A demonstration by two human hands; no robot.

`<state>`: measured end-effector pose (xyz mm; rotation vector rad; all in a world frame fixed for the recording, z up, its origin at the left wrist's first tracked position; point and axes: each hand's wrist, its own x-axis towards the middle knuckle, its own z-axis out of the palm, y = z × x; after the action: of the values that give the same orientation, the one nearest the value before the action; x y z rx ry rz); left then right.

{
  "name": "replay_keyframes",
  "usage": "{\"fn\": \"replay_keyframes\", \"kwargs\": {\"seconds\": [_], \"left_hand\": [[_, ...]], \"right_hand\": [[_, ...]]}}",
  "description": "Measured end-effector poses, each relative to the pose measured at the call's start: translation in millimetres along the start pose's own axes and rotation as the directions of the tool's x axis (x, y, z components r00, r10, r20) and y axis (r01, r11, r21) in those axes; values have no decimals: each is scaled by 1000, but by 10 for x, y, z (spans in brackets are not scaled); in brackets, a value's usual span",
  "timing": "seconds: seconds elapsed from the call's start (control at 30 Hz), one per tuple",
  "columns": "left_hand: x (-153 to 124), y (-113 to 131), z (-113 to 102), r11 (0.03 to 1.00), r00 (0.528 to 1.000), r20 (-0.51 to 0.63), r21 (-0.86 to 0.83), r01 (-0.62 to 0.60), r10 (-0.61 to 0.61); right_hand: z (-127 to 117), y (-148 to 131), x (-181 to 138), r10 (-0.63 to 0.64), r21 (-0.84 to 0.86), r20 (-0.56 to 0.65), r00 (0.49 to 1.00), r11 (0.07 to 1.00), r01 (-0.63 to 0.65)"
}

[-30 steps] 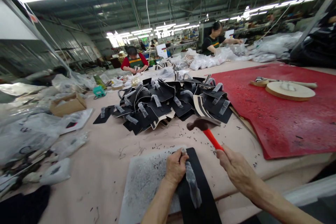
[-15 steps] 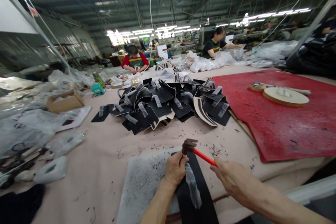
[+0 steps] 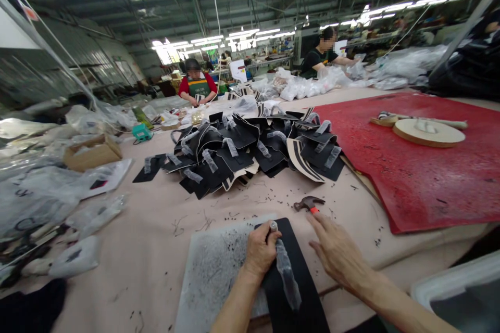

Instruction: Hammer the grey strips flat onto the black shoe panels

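My left hand (image 3: 261,250) is closed around a small metal punch (image 3: 274,227) and holds it upright on a black cut piece (image 3: 300,291). That piece has a clear plastic strip on it and lies partly on a speckled grey cutting pad (image 3: 211,270). My right hand (image 3: 336,252) lies low over the red handle of a hammer (image 3: 309,203). The hammer's dark head rests near the table surface, just right of the punch. A heap of similar black pieces (image 3: 250,153) sits further back on the table.
A red mat (image 3: 422,177) with a round wooden disc (image 3: 428,132) covers the right side. Plastic bags (image 3: 47,192) and a cardboard box (image 3: 91,152) crowd the left. Two other people (image 3: 197,86) (image 3: 322,54) work at the far end.
The hammer swung down from a raised position, reached the punch half a second ago, and now lies low to the right of it. My left hand kept the punch in place.
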<state>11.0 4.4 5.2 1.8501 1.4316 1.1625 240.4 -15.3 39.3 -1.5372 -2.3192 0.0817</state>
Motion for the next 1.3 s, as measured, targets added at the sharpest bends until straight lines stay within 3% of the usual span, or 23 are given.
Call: {"fn": "replay_keyframes", "kwargs": {"seconds": [0.03, 0.1, 0.2, 0.27, 0.37, 0.43, 0.5, 0.57, 0.63, 0.73, 0.83, 1.07, 1.3], "left_hand": [[-3, 1, 0, 1000, 1000, -6, -10, 4, -4], [-6, -5, 5, 999, 1000, -6, -40, 22, -22], [15, -53, 24, 982, 989, -48, -132, 136, -143], [59, -102, 15, 908, 925, -179, -323, 266, -335], [163, -118, -113, 730, 740, -351, -629, 267, -573], [237, -54, -288, 707, 674, -443, -687, 169, -591], [293, 52, -487, 745, 643, -539, -662, 76, -544], [312, 156, -635, 802, 657, -585, -595, 50, -475], [285, 216, -672, 847, 720, -555, -524, 87, -418], [180, 198, -523, 883, 833, -417, -438, 167, -364], [77, 113, -296, 907, 898, -288, -358, 222, -333], [94, -36, -77, 908, 943, -116, -330, 258, -310], [95, -110, -38, 900, 953, -70, -355, 252, -295]], "right_hand": [[-41, -138, 13, -147, 47, 25, 989, 988, 146], [-92, -393, 32, -376, 149, 133, 917, 922, 357], [-23, -636, 38, -463, 178, 242, 853, 885, 430], [63, -705, 51, -443, 114, 233, 866, 897, 428], [58, -741, 147, -300, -61, 180, 937, 947, 315], [-67, -753, 256, -103, -155, 187, 977, 979, 133], [-227, -769, 361, 75, -172, 229, 970, 984, -36], [-336, -794, 421, 173, -120, 270, 947, 982, -145], [-343, -833, 417, 226, -39, 280, 933, 974, -224], [-198, -902, 322, 277, 74, 279, 919, 948, -309], [-9, -954, 205, 283, 170, 298, 912, 924, -342], [233, -999, 87, 280, 275, 355, 892, 881, -386], [262, -934, 103, 284, 393, 408, 868, 803, -448]]}}
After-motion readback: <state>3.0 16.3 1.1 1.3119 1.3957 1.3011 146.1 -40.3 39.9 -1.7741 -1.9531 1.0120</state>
